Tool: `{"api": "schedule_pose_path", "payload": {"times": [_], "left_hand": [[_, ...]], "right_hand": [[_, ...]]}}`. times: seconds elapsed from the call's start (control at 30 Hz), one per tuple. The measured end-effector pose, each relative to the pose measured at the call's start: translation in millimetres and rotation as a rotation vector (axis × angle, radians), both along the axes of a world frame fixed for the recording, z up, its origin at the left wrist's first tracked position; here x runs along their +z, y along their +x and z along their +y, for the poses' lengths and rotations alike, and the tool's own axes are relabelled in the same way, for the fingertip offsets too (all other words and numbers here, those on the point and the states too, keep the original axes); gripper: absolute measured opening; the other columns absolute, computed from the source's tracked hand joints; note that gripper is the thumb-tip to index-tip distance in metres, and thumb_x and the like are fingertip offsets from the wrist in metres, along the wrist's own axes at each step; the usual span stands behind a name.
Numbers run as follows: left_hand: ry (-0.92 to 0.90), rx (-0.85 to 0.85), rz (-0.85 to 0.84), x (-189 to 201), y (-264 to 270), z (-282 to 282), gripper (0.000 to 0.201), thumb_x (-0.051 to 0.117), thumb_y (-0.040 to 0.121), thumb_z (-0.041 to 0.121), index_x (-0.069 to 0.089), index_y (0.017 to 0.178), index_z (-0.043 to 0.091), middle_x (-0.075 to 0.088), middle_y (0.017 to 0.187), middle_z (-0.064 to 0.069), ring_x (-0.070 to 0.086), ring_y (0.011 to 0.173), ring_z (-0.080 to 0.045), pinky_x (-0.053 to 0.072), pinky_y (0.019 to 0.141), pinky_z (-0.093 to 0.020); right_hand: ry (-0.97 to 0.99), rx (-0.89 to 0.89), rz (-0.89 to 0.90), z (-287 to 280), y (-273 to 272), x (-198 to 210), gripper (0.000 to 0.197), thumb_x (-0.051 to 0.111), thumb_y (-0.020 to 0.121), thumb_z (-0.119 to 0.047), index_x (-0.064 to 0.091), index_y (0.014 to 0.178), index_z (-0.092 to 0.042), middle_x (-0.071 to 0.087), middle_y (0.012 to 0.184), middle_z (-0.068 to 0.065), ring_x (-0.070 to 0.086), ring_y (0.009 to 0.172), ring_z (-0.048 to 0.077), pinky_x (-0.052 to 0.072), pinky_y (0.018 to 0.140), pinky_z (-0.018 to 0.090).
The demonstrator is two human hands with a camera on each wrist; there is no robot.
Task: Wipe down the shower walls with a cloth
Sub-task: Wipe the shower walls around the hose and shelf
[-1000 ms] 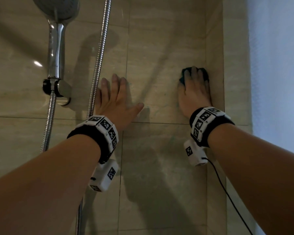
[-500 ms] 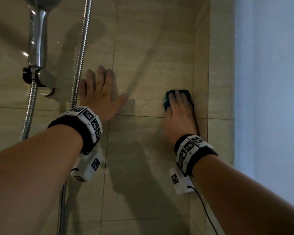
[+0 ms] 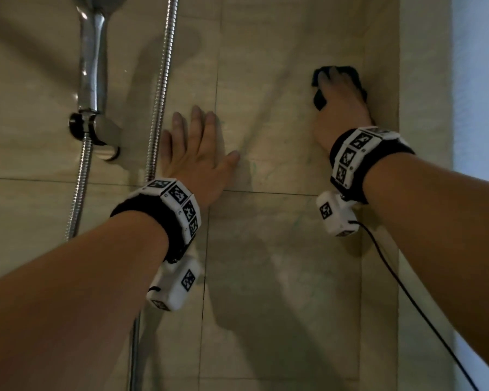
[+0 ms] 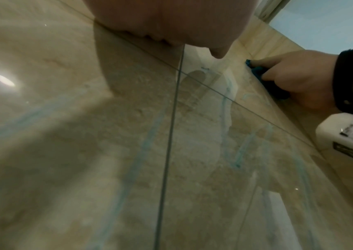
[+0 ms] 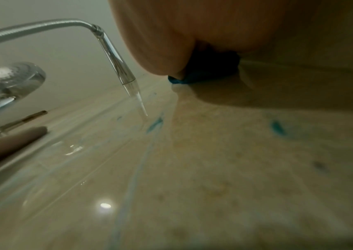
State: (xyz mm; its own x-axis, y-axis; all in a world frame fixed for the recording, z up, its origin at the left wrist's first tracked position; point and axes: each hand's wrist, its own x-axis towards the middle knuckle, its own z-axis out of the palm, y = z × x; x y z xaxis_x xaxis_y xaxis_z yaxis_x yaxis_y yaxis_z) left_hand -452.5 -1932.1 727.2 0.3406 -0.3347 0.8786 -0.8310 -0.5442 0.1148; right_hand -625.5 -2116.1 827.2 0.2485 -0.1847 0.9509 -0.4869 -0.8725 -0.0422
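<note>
**Cloth pressed to glossy tile near the corner of the shower**

The right hand [image 3: 340,108] lies flat over a dark teal cloth [image 3: 320,99], fingers straight and pushing it against the shower wall [image 3: 280,249]; its grip is released, a press and not a clench. The cloth sits far up on the right, just beside the inner corner where the tiled face meets a narrow return. In the left wrist view its edge [image 4: 256,71] shows as soft, nubbly fabric bunched under the fingers [image 4: 265,61], and in the right wrist view a bright blue hem [image 5: 182,81] peeks out beneath the palm.

The left hand [image 3: 198,159] rests spread and flat on the wall, grip released, holding nothing, with its thumb angled out to the right.

The wall is large beige stone-look tile, polished enough to mirror a round light spot, with thin dark grout lines. Faint blue-green streaks [image 4: 238,152] run across the glaze in both wrist views.

On the left a chrome shower handle [image 3: 92,60] stands in a round metal bracket [image 3: 93,131]. A ribbed metal hose [image 3: 160,88] hangs just left of the left hand.

Each wrist carries a black band with white blocks printed in black-and-white square markers; no readable writing shows. A thin black cable [image 3: 407,292] trails from the right unit. Pale blue frosted light fills the far right edge.
</note>
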Motion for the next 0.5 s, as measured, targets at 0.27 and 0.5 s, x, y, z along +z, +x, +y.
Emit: {"api": "schedule_pose_path", "payload": {"times": [0.27, 0.5], "left_hand": [[0.043, -0.05, 0.029, 1.6, -3.3, 6.3, 0.084, 0.02, 0.102, 0.071, -0.017, 0.164, 0.028, -0.031, 0.169, 0.005, -0.035, 0.153, -0.024, -0.021, 0.124, -0.046], [-0.005, -0.08, 0.011, 17.0, -1.9, 29.3, 0.085, 0.031, 0.102, 0.068, -0.014, 0.164, 0.031, -0.031, 0.169, 0.002, -0.028, 0.156, -0.03, -0.011, 0.127, -0.05]], "right_hand": [[-0.022, 0.066, 0.072, 4.8, 3.6, -56.8, 0.074, 0.039, 0.096, 0.007, 0.018, 0.163, -0.017, 0.007, 0.172, 0.004, 0.003, 0.158, 0.023, 0.005, 0.128, 0.039], [-0.002, 0.139, 0.161, 32.0, 17.8, -134.3, 0.079, 0.046, 0.095, 0.004, 0.015, 0.164, -0.02, 0.004, 0.172, -0.001, -0.002, 0.158, 0.018, -0.006, 0.127, 0.035]]}}
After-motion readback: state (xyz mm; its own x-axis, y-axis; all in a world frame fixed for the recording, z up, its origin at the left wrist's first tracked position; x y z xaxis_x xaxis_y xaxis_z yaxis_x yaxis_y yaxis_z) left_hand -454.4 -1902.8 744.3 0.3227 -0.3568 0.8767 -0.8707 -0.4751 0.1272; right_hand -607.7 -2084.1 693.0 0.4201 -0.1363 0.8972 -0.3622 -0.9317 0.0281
